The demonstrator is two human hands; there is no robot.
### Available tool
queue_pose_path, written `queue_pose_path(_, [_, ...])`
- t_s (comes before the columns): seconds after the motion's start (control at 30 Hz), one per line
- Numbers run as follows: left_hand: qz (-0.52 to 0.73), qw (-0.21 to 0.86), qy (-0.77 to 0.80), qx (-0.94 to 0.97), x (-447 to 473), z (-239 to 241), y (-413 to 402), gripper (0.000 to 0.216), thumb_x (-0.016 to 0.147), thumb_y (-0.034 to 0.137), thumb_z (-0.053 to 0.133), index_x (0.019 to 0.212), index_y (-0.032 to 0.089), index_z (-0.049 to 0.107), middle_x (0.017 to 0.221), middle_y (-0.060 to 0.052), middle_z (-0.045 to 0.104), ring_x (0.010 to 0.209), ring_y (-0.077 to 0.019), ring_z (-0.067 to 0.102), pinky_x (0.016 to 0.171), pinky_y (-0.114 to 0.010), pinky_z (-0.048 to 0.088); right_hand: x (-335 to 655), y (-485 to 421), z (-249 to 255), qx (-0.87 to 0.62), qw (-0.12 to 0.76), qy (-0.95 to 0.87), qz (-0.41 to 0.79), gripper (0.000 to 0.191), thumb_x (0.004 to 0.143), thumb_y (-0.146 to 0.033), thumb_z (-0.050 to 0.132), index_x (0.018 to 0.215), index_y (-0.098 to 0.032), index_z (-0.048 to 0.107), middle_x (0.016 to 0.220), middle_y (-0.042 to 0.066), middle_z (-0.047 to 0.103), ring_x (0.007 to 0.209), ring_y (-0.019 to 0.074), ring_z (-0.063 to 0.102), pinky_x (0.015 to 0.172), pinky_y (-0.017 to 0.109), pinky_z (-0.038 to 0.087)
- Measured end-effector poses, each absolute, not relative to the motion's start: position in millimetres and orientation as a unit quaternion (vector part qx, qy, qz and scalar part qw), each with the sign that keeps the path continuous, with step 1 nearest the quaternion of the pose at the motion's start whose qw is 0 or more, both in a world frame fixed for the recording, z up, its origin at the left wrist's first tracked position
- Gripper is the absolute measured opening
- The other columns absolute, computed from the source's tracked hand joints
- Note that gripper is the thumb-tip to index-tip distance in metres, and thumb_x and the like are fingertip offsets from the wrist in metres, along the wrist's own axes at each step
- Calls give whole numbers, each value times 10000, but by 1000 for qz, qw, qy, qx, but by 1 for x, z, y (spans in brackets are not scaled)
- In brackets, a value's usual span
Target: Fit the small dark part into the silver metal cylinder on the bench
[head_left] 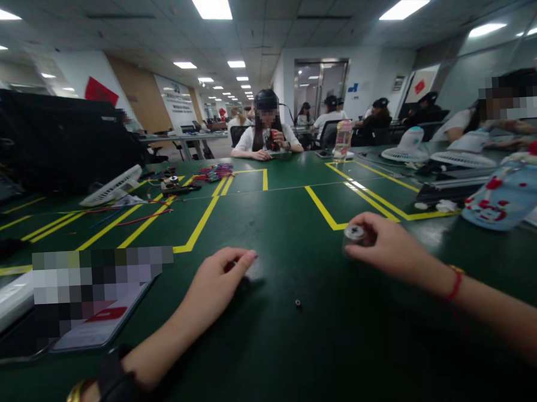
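Observation:
My right hand (pixel 383 243) grips a small round cylinder (pixel 353 233) between thumb and fingers, just above or on the green table (pixel 276 344). The cylinder has a silvery top with a dark cross mark and partly see-through sides. My left hand (pixel 221 275) rests low over the table with thumb and forefinger pressed together; whatever they may pinch is too small or hidden. Between the two hands, nearer to me, lies a tiny dark ring-like piece (pixel 298 304).
A phone-like slab (pixel 108 320) lies at left. Wires (pixel 213 172) and a white fan (pixel 112 185) sit farther back. At right stand a blue patterned bag-like container (pixel 506 197) and more fans (pixel 405 147). Yellow tape (pixel 320 207) marks the table. A person (pixel 267 129) sits opposite.

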State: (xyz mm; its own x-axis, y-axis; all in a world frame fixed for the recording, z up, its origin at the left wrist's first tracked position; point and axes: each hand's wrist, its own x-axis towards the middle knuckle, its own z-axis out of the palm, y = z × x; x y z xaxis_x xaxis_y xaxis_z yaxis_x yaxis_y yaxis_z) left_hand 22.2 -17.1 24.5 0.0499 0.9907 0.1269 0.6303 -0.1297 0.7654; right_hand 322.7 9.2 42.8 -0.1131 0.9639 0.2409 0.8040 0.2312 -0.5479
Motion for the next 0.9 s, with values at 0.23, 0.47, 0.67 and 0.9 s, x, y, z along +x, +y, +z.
queue_pose_path(0.23, [411, 307, 631, 582, 12, 15, -6, 465, 763, 557, 500, 899, 164, 708, 638, -21, 608, 550, -156, 503, 501, -251, 338, 447, 79, 45, -793, 165, -586, 0, 389, 577, -466, 657, 804, -159, 586, 813, 116, 629, 711, 240, 579, 596, 353, 444])
queue_pose_path(0.47, [409, 305, 630, 585, 13, 11, -6, 450, 792, 550, 470, 891, 176, 700, 674, -20, 581, 539, -138, 461, 489, -239, 331, 387, 45, 47, -685, 228, -682, -120, 712, 656, -635, 576, 1184, -161, 513, 1214, 182, 490, 1130, 360, 423, 854, 495, 374])
queue_pose_path(0.67, [402, 302, 627, 595, 10, 8, -5, 433, 806, 540, 461, 904, 186, 691, 660, -1, 552, 531, -125, 432, 491, -233, 327, 264, -29, 22, -385, 185, -899, 100, 263, 829, -373, 537, 1072, -317, 622, 1057, 39, 572, 944, 192, 487, 793, 362, 386])
queue_pose_path(0.9, [398, 303, 627, 597, 12, 9, -5, 454, 798, 552, 460, 883, 174, 697, 635, 1, 553, 524, -133, 439, 499, -238, 324, 317, 8, 49, -519, 242, -819, -34, 256, 849, -380, 465, 856, -199, 646, 898, 66, 601, 845, 182, 517, 753, 338, 379])
